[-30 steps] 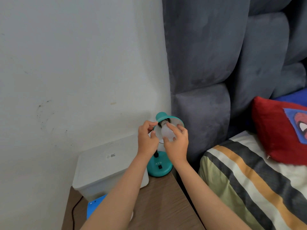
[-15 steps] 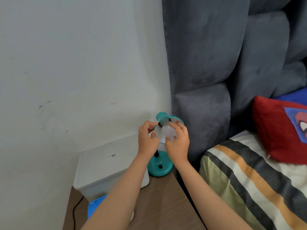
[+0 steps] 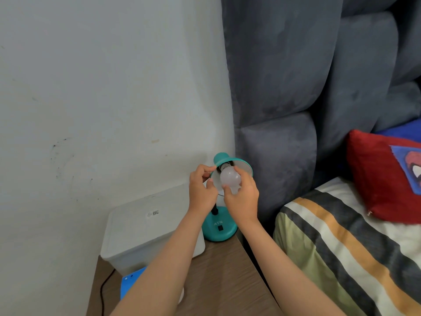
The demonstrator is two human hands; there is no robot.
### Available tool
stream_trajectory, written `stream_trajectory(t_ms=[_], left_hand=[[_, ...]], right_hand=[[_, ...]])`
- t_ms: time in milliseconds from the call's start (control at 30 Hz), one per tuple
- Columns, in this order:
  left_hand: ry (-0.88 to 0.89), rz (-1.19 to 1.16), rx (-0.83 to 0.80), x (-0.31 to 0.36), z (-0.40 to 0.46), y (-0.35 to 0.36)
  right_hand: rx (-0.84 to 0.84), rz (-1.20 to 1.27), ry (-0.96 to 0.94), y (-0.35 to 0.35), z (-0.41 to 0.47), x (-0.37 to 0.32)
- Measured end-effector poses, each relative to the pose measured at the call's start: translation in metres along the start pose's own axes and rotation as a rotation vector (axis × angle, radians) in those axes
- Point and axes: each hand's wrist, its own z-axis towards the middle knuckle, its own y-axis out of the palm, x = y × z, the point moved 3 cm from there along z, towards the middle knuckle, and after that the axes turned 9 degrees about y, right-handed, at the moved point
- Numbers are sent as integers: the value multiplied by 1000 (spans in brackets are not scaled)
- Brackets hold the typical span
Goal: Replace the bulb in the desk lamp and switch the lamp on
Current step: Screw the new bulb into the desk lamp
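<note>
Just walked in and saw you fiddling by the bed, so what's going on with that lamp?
A person is working on the bulb of the teal desk lamp on the bedside table. The left hand pinches the rim of the shade, while the right hand grips the white bulb, whose base sits at the socket. The bulb is unlit, and nothing touches the base switch.

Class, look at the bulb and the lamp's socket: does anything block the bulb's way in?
Nothing visible does. The right hand holds the bulb at the socket inside the shade, which the left hand steadies.
</note>
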Motion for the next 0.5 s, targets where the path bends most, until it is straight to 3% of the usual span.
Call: stream_trajectory(t_ms=[300, 500], left_hand=[[4, -1, -4, 1, -1, 0], [-25, -10, 3, -1, 0, 1]], right_hand=[[-14, -108, -62, -3, 2, 1], [-38, -29, 39, -4, 0, 1]])
